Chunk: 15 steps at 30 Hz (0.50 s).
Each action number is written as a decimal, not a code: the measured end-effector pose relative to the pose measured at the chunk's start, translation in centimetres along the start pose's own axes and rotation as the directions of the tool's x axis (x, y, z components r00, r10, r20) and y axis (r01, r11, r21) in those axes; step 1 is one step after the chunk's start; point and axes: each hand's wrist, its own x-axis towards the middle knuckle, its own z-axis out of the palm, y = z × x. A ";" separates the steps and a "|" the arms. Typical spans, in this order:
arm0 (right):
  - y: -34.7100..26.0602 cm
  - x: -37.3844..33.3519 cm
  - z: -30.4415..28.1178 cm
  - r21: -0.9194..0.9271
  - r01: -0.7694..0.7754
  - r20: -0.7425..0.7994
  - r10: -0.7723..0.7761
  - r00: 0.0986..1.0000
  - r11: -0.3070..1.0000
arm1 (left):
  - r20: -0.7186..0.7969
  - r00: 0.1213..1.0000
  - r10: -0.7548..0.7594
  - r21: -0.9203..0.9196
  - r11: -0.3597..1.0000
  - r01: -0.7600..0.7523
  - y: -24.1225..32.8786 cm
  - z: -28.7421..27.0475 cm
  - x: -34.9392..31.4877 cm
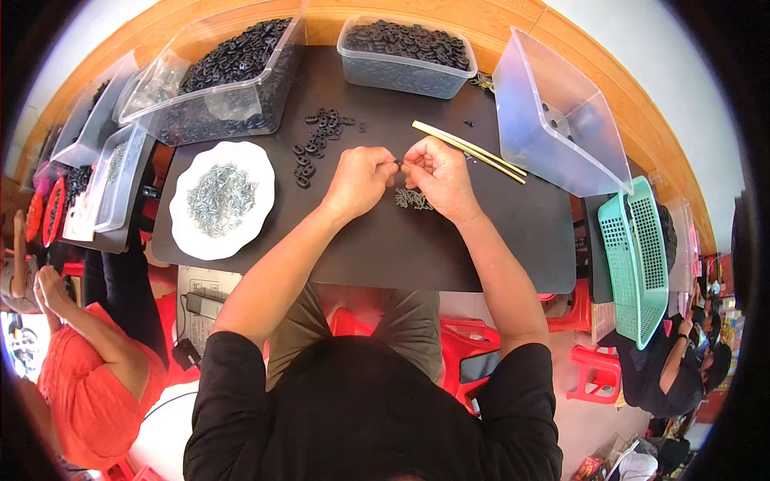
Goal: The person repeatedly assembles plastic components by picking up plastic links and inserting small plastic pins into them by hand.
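Over the middle of the dark table, my left hand [365, 178] and my right hand [437, 176] meet with fingers pinched together. Something small and dark shows between the fingertips, too small to name. Just beneath my right hand lies a small pile of screws [412, 200]. Left of my hands, several small black plastic parts [309, 152] are strewn in a loose line. A white plate with a wavy rim [262, 184] stands farther left, heaped with silvery screws [221, 199].
Clear bins of black parts [405, 44] line the far edge. Right of my hands lie wooden chopsticks [473, 151], near a clear bin [553, 104] with few parts. A green basket [638, 264] sits at the right. A person in red [100, 385] works at the left.
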 end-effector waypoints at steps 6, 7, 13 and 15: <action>-1.8 0.5 -1.9 -0.051 0.008 -0.077 -0.012 0.997 0.999 | 0.102 0.986 -0.129 -0.196 0.969 0.147 0.5 0.1 0.4; -1.8 0.5 -2.0 -0.053 0.007 -0.079 -0.011 0.997 0.999 | 0.104 0.986 -0.128 -0.197 0.969 0.147 0.6 0.1 0.3; -1.6 0.5 -1.7 -0.057 -0.005 0.167 0.015 0.986 0.998 | 0.116 0.984 -0.134 -0.158 0.976 0.152 1.5 -0.2 0.0; -1.3 0.6 -1.9 -0.028 -0.021 0.161 0.025 0.987 0.999 | 0.060 0.992 -0.107 -0.223 0.968 0.118 1.2 -0.2 -0.2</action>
